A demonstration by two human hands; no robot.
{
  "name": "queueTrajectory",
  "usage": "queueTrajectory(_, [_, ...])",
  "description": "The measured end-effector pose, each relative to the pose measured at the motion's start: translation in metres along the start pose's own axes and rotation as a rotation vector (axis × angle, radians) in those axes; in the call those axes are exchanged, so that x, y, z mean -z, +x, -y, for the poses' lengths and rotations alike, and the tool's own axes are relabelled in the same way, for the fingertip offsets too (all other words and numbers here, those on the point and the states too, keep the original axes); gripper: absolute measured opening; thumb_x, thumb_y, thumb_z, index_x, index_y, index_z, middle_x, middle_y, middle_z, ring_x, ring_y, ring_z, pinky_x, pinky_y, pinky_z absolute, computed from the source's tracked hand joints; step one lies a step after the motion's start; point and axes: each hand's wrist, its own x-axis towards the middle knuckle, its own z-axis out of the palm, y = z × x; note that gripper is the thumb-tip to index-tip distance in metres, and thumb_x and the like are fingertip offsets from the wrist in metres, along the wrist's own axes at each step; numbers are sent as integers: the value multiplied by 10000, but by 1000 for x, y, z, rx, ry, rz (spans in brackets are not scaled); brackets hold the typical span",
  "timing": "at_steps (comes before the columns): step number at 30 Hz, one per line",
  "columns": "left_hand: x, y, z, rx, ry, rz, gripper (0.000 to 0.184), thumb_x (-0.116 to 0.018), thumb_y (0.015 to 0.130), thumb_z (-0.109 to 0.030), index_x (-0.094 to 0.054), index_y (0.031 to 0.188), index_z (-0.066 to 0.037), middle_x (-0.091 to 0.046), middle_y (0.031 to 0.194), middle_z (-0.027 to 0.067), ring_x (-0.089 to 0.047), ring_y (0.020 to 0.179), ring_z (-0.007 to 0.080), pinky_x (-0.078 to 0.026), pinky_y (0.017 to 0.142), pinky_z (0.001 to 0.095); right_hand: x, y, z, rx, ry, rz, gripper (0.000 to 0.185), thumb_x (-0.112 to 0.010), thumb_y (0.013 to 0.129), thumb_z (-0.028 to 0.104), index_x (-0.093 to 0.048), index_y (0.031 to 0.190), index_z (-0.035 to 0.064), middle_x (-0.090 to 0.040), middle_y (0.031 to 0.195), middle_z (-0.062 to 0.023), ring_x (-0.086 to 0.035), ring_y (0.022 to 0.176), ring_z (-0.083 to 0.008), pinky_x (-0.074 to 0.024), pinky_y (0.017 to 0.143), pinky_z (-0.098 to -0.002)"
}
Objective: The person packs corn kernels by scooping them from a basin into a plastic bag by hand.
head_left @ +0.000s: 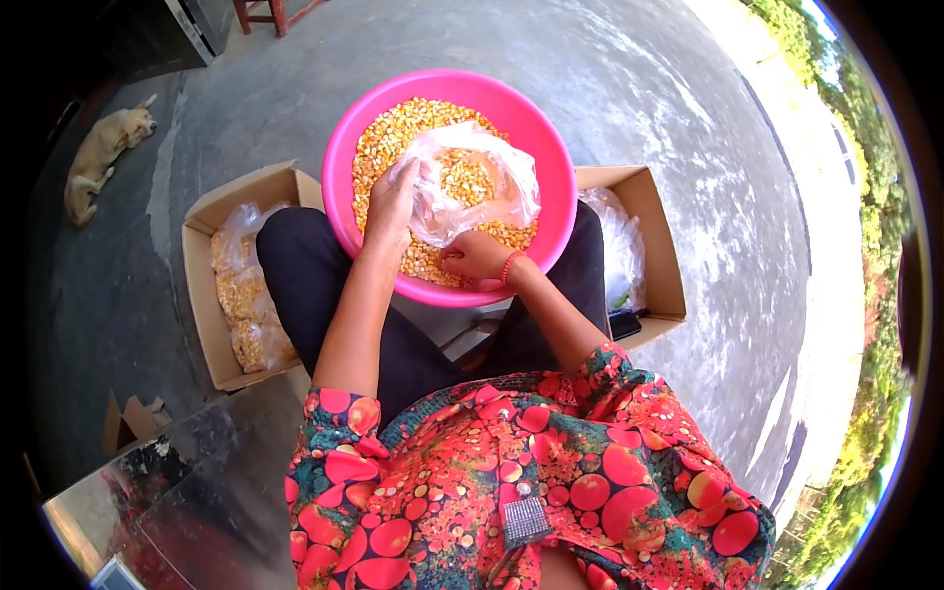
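Note:
A pink basin (565, 187) rests on my lap, filled with yellow and orange corn kernels (393, 128). Inside it, a clear plastic bag (516, 202) is spread with its mouth facing up, and kernels show within. My left hand (391, 208) is closed on the left edge of the bag. Just below the bag's near edge, my right hand (478, 256), with a red beaded bracelet (510, 265), has its fingers curled among the loose kernels. Its fingertips are partly hidden in the corn.
Left of my legs, a cardboard box (202, 285) contains filled bags of corn (241, 290). Another cardboard box (666, 246) at my right contains clear plastic bags (618, 241) and a dark object (623, 324). A dog (103, 157) lies on the concrete floor (669, 108); a red stool (278, 18) stands farther back.

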Motion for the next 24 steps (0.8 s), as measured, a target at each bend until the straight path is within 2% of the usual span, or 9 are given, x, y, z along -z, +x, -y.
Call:
queueTrajectory(1, [0, 0, 1, 0, 0, 2, 257, -553, 867, -178, -569, 1046, 6, -601, 921, 66, -580, 828, 130, -478, 718, 260, 13, -9, 15, -134, 109, 84, 208, -572, 806, 189, -633, 934, 37, -607, 670, -57, -589, 643, -128, -482, 556, -272])
queueTrajectory(5, [-2, -1, 3, -55, 30, -9, 268, -501, 885, -172, -569, 1039, 36, -604, 904, 63, -572, 808, 113, -460, 705, 233, 26, -19, -1, -137, 416, 131, 192, -547, 860, 185, -620, 947, 30, -577, 744, 20, -533, 615, -51, -477, 524, -215])
queueTrajectory(10, [1, 2, 6, -94, 91, -14, 271, -479, 894, -177, -567, 1033, 38, -601, 892, 64, -570, 796, 114, -458, 697, 231, 53, -25, 16, -191, 613, 124, 187, -535, 884, 205, -606, 969, 54, -567, 725, 23, -537, 606, -37, -464, 507, -161])
queueTrajectory(12, [1, 1, 5, -64, 88, -12, 272, -467, 900, -187, -571, 1016, 35, -599, 877, 62, -568, 789, 113, -458, 691, 236, 60, -20, 22, -148, 728, -90, 195, -532, 884, 203, -600, 995, 57, -580, 761, 15, -550, 612, -47, -476, 509, -171])
queueTrajectory(14, [-3, -2, 4, -61, 52, -13, 270, -464, 902, -189, -570, 1015, 31, -597, 880, 62, -568, 786, 113, -461, 682, 239, 64, -10, 24, -149, 852, -138, 206, -532, 883, 189, -584, 1018, 42, -587, 835, 2, -568, 680, -76, -497, 585, -196])
queueTrajectory(16, [-4, -3, 0, -59, 15, -14, 268, -461, 903, -192, -569, 1014, 27, -595, 883, 62, -569, 784, 114, -463, 674, 241, 64, -5, 32, 268, 163, -643, 281, -607, 792, 162, -573, 1044, 43, -616, 859, -72, -599, 780, -173, -501, 714, -288])
queueTrajectory(17, [-3, -3, -1, -28, 9, -29, 275, -453, 908, -198, -561, 1027, 25, -596, 891, 65, -573, 781, 120, -468, 673, 247, 68, -11, 34, 262, -95, -710, 283, -633, 734, 133, -561, 989, 34, -600, 857, -118, -587, 806, -244, -470, 753, -317])
queueTrajectory(21, [8, 7, 2, 30, -129, -53, 297, -427, 923, -227, -530, 1077, 5, -597, 911, 77, -583, 750, 144, -486, 617, 264, 62, -29, 48, 114, -65, -424, 313, -710, 624, 136, -506, 835, 26, -559, 849, -126, -554, 823, -281, -444, 713, -359])
queueTrajectory(24, [13, 8, 0, 69, -140, -17, 309, -413, 929, -250, -517, 1096, -11, -599, 906, 82, -585, 735, 157, -489, 564, 273, 31, -34, 40, 147, -397, -521, 369, -725, 593, 144, -488, 859, 48, -538, 805, -126, -541, 823, -310, -434, 715, -375])
